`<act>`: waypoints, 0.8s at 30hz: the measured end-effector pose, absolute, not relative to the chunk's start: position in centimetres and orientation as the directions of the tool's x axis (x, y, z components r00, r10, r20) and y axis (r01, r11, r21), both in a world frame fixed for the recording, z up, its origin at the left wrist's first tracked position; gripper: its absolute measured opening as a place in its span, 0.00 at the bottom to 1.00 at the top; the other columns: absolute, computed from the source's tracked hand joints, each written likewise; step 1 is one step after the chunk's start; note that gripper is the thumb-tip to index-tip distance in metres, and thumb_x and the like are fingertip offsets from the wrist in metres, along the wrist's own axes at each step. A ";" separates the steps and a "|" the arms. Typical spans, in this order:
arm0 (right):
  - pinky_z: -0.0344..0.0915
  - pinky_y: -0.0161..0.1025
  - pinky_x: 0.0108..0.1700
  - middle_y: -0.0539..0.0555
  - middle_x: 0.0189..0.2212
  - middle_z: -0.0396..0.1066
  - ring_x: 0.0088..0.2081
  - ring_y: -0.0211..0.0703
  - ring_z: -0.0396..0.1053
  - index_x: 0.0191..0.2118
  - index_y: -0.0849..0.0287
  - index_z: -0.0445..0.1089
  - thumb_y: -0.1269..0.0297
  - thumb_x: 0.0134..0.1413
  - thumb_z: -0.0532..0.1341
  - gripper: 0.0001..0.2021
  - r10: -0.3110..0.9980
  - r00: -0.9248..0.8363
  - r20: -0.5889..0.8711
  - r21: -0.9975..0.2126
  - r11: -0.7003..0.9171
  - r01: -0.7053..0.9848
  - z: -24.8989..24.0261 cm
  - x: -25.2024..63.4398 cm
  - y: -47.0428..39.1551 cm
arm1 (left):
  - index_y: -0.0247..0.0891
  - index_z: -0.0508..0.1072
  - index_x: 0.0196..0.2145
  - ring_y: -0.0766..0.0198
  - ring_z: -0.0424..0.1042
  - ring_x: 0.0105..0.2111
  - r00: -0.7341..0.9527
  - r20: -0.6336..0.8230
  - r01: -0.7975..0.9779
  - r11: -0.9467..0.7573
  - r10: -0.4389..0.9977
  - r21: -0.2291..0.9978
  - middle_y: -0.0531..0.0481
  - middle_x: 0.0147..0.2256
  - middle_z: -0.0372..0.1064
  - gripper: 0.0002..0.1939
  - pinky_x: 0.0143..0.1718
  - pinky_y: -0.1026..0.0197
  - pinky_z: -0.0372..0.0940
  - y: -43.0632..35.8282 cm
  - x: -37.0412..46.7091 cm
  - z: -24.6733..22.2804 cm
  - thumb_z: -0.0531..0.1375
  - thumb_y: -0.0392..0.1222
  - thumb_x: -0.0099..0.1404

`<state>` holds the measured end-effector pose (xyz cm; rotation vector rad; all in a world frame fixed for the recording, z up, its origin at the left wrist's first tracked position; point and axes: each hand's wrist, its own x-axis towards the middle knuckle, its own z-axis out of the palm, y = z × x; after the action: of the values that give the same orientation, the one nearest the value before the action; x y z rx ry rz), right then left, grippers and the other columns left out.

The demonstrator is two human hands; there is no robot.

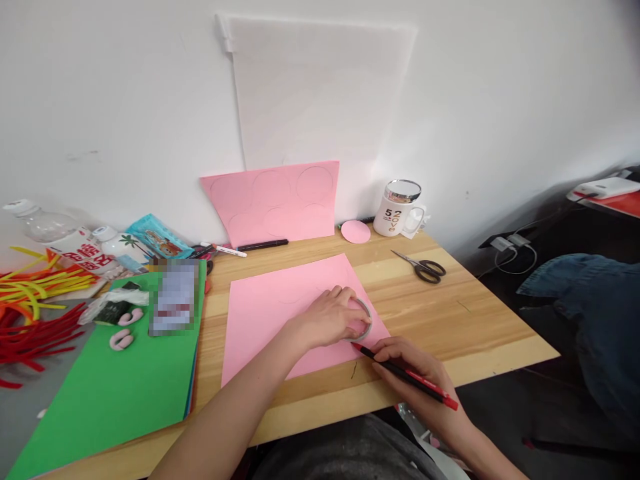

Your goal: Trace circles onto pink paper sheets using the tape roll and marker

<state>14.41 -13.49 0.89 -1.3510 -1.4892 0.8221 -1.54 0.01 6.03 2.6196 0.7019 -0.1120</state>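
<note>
A sheet of pink paper (260, 333) lies flat on the wooden table, with faint round outlines drawn on it. My left hand (334, 315) presses a thin greyish ring (369, 325) against the sheet near its right edge, fingers curled over it; pink shows through its middle. Between the fingers of my right hand (417, 367) is a red-and-black pen (400, 373). Its tip meets the paper or hovers just over it, close to the lower side of the ring; I cannot tell whether it touches.
Scissors (423, 267), a white mug (395, 217) and a pink paper disc (355, 231) are to the right. Another pink sheet (285, 200) with drawn circles leans on the wall behind a black pen (263, 245). Green paper (130, 387), a phone (174, 297) and bottles (55, 230) occupy the left.
</note>
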 end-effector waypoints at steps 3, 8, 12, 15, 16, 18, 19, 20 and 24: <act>0.71 0.38 0.38 0.54 0.32 0.75 0.36 0.46 0.74 0.29 0.54 0.71 0.61 0.53 0.63 0.05 0.979 0.069 0.193 -0.919 0.155 0.364 1.0 15.3 -13.3 | 0.48 0.73 0.44 0.56 0.59 0.46 0.869 -0.183 0.494 -0.788 0.459 0.369 0.47 0.46 0.60 0.09 0.49 0.55 0.57 0.0 -1.5 6.0 0.57 0.44 0.67; 0.70 0.39 0.40 0.56 0.35 0.75 0.39 0.49 0.74 0.30 0.54 0.72 0.60 0.52 0.63 0.05 0.978 0.111 0.176 -0.905 0.117 0.408 0.8 17.0 -13.1 | 0.48 0.72 0.48 0.56 0.59 0.46 0.877 -0.176 0.480 -0.812 0.447 0.332 0.46 0.46 0.60 0.13 0.48 0.56 0.57 0.0 -1.6 6.1 0.58 0.42 0.66; 0.71 0.40 0.41 0.56 0.36 0.75 0.39 0.49 0.74 0.30 0.54 0.72 0.58 0.52 0.64 0.06 0.968 0.158 0.194 -0.885 0.103 0.454 0.7 17.5 -13.4 | 0.48 0.72 0.48 0.56 0.59 0.45 0.878 -0.165 0.479 -0.814 0.450 0.328 0.47 0.45 0.60 0.13 0.48 0.56 0.57 0.0 -1.7 6.3 0.59 0.43 0.66; 0.71 0.40 0.39 0.55 0.34 0.74 0.37 0.47 0.74 0.32 0.54 0.72 0.60 0.54 0.63 0.05 0.952 0.138 0.272 -0.845 0.168 0.507 0.6 16.9 -13.7 | 0.47 0.72 0.47 0.56 0.59 0.45 0.878 -0.169 0.479 -0.814 0.448 0.329 0.47 0.44 0.60 0.12 0.47 0.57 0.57 0.2 -1.5 6.4 0.60 0.42 0.64; 0.71 0.39 0.38 0.55 0.33 0.73 0.35 0.46 0.73 0.33 0.53 0.72 0.60 0.55 0.62 0.04 0.948 0.106 0.302 -0.824 0.204 0.528 0.5 16.5 -13.8 | 0.47 0.72 0.46 0.56 0.59 0.45 0.878 -0.175 0.478 -0.813 0.445 0.331 0.47 0.44 0.60 0.12 0.47 0.57 0.57 0.2 -1.5 6.4 0.61 0.42 0.64; 0.70 0.36 0.33 0.54 0.32 0.72 0.32 0.43 0.73 0.37 0.53 0.73 0.62 0.57 0.61 0.04 0.933 0.016 0.359 -0.779 0.290 0.556 0.4 15.7 -13.9 | 0.48 0.72 0.45 0.57 0.59 0.45 0.875 -0.196 0.485 -0.807 0.443 0.338 0.47 0.44 0.59 0.12 0.47 0.57 0.57 0.4 -1.3 6.6 0.61 0.42 0.63; 0.70 0.34 0.31 0.53 0.31 0.72 0.31 0.42 0.73 0.39 0.53 0.73 0.63 0.58 0.60 0.05 0.924 -0.033 0.382 -0.759 0.334 0.558 0.4 15.2 -13.9 | 0.48 0.72 0.45 0.57 0.59 0.46 0.871 -0.212 0.492 -0.801 0.444 0.342 0.47 0.44 0.59 0.12 0.48 0.57 0.57 0.5 -1.2 6.7 0.61 0.43 0.63; 0.69 0.33 0.30 0.53 0.31 0.72 0.30 0.41 0.73 0.41 0.53 0.73 0.65 0.59 0.60 0.07 0.912 -0.081 0.402 -0.743 0.377 0.552 0.5 14.7 -13.9 | 0.48 0.72 0.46 0.57 0.58 0.46 0.866 -0.229 0.500 -0.794 0.445 0.346 0.47 0.45 0.59 0.13 0.48 0.58 0.56 0.5 -1.1 6.8 0.61 0.43 0.63; 0.70 0.33 0.33 0.55 0.33 0.73 0.32 0.41 0.73 0.47 0.56 0.70 0.71 0.60 0.58 0.11 0.854 -0.202 0.479 -0.692 0.509 0.512 1.0 13.1 -13.7 | 0.49 0.72 0.47 0.57 0.57 0.48 0.844 -0.289 0.533 -0.770 0.453 0.351 0.47 0.47 0.58 0.14 0.50 0.57 0.56 0.5 -1.0 7.4 0.61 0.44 0.63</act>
<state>13.11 -13.67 0.96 -1.1313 -1.8655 0.4859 -0.95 0.50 7.36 2.5967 0.7309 -0.2605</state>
